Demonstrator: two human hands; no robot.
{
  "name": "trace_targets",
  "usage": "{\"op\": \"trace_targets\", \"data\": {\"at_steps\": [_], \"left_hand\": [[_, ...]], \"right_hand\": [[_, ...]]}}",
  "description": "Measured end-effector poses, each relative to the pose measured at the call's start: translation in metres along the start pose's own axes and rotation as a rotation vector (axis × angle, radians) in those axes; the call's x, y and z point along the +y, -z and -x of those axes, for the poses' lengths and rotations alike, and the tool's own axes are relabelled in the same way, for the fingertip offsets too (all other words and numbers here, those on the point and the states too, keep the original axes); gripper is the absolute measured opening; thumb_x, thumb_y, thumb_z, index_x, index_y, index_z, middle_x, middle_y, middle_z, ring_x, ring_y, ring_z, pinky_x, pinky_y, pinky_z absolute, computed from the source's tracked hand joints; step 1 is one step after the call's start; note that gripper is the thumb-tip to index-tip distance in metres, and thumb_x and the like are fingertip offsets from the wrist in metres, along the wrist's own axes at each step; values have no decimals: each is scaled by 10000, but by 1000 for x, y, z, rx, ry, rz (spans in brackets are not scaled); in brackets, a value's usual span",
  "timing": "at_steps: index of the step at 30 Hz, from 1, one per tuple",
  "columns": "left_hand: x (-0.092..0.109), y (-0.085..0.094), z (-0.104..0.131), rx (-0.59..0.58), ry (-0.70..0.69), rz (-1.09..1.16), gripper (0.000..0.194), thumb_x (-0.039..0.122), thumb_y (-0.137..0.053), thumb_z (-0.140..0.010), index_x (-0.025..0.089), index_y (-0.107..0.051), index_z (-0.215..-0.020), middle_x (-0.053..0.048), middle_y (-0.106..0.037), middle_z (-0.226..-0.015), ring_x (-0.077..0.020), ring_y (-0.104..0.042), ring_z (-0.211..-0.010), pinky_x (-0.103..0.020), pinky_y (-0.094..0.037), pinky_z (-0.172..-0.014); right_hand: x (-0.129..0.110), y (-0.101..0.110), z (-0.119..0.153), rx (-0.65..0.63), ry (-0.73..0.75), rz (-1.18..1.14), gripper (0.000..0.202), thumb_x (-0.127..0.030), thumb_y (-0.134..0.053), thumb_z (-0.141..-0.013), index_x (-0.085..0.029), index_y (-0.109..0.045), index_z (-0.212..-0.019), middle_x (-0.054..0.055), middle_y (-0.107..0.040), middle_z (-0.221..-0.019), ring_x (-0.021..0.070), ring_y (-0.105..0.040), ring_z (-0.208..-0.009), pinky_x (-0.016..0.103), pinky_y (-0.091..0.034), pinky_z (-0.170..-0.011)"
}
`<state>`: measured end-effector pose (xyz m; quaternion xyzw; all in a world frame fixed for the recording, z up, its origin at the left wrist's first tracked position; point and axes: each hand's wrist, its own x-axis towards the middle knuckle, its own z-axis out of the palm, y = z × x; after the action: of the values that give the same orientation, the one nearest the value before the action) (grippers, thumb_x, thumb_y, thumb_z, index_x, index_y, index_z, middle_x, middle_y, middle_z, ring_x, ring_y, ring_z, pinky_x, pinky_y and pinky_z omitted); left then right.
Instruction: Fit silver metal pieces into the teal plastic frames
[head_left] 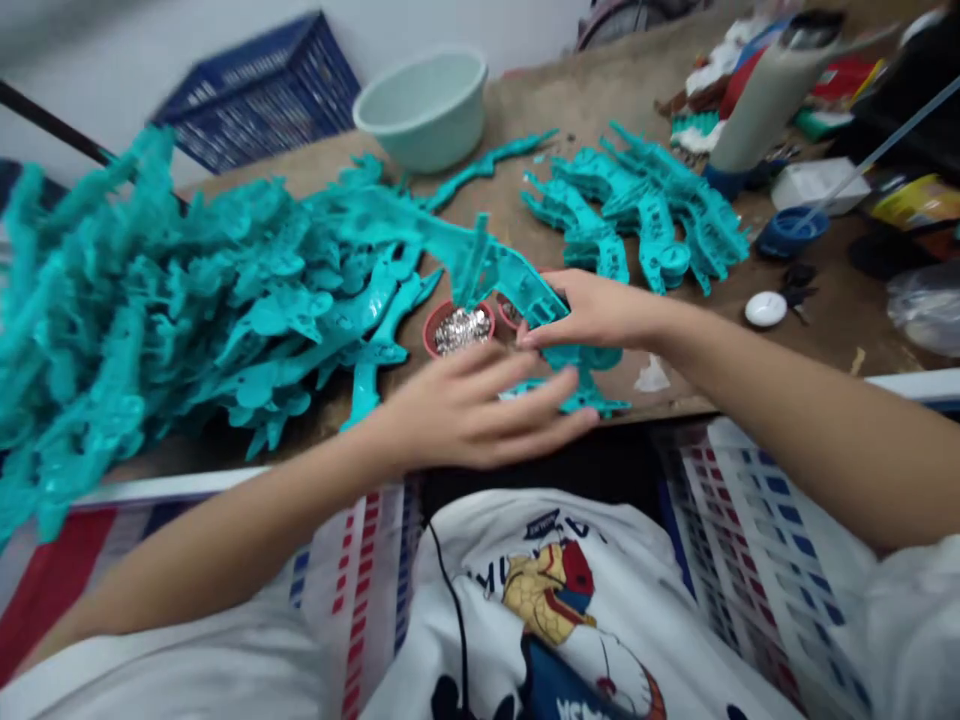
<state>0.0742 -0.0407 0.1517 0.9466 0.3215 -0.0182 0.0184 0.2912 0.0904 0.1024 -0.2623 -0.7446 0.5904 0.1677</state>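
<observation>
My right hand [592, 312] is closed around the end of a long teal plastic part [517, 280], which stretches up and left towards the pile. Nearer to me, my left hand [487, 405] has its fingers stretched out and slightly blurred. Just past those fingers lie more teal pieces [592, 400] at the table edge; whether they touch is unclear. A red dish of small shiny metal bits [463, 328] sits behind my left hand, with a second red dish [510, 310] mostly hidden by the part and my right hand.
A tall heap of teal parts [187, 300] covers the left side. Several more teal parts [645, 210] lie in a group at the back right. Behind stand a pale green basin [427, 115] and a blue crate [262, 95]. A bottle [772, 95] and a blue cup [791, 232] are on the right.
</observation>
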Motion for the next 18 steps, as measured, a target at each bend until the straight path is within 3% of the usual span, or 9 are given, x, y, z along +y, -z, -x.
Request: {"op": "trace_targets", "data": {"at_steps": [1,3,5,6,8,11,13,15,18], "left_hand": [[-5,6,14,76,116,-48,340,508,-581,-1228,532,-699,-1546,30,-703,-1691,-344,-685,-1571,-653,-547,-1303],[-19,9,43,191,358,-159,732,732,-728,-1106,391,-536,-1725,-75,-531,-1853,-488,-462,-1752,-784,-321,-1435],[-27,-1,69,96,548,-165,1085,831,-830,-957,245,-424,-1775,-199,-578,-1776,-567,-563,-1642,-757,-432,-1361],[-29,-9,79,-24,622,-145,1111,795,-857,-936,217,-407,-1772,-220,-656,-1680,-558,-674,-1516,-693,-539,-1266],[-31,-30,89,-296,740,-118,900,590,-831,-1008,224,-449,-1736,-200,-785,-1470,-491,-816,-1249,-544,-650,-1033],[-34,-59,88,-535,799,-92,540,358,-706,-1083,189,-591,-1583,-191,-838,-1327,-462,-839,-1167,-465,-646,-888],[-38,-74,82,-578,756,-17,397,337,-702,-1079,180,-673,-1442,-192,-841,-1317,-449,-834,-1204,-446,-650,-899],[-44,-86,75,-567,725,54,378,383,-753,-1055,185,-721,-1376,-209,-836,-1355,-445,-829,-1242,-438,-661,-938],[-51,-102,67,-551,732,94,417,429,-834,-990,196,-781,-1331,-236,-846,-1345,-450,-845,-1219,-457,-678,-989]], "right_hand": [[-1,2,2,-110,-10,78,256,-291,-904,-969,-181,-807,-1179,61,-861,-1117,305,-827,-1082,352,-688,-928],[-2,3,1,-297,-63,152,223,-349,-926,-968,-195,-828,-1096,38,-854,-1047,291,-822,-1005,343,-675,-872],[-1,0,-2,-390,-111,155,232,-349,-920,-979,-210,-836,-1144,30,-856,-1041,276,-818,-960,331,-662,-829],[1,-3,-4,-414,-132,163,262,-324,-915,-981,-218,-834,-1207,29,-861,-1068,271,-819,-964,325,-656,-820],[7,-8,-8,-437,-174,240,383,-265,-898,-989,-232,-805,-1359,37,-870,-1162,269,-825,-1017,315,-650,-827],[18,-16,-12,-406,-189,503,601,-265,-923,-999,-230,-723,-1564,67,-835,-1400,282,-806,-1196,313,-638,-927],[24,-21,-12,-391,-180,723,717,-357,-982,-992,-199,-690,-1628,98,-798,-1491,309,-786,-1260,330,-616,-968],[28,-30,-11,-401,-212,938,780,-477,-1019,-984,-149,-700,-1616,139,-806,-1450,351,-790,-1232,360,-597,-939],[31,-49,-8,-404,-267,1199,707,-548,-968,-1041,-83,-755,-1529,215,-788,-1431,419,-771,-1273,403,-591,-938]]}}
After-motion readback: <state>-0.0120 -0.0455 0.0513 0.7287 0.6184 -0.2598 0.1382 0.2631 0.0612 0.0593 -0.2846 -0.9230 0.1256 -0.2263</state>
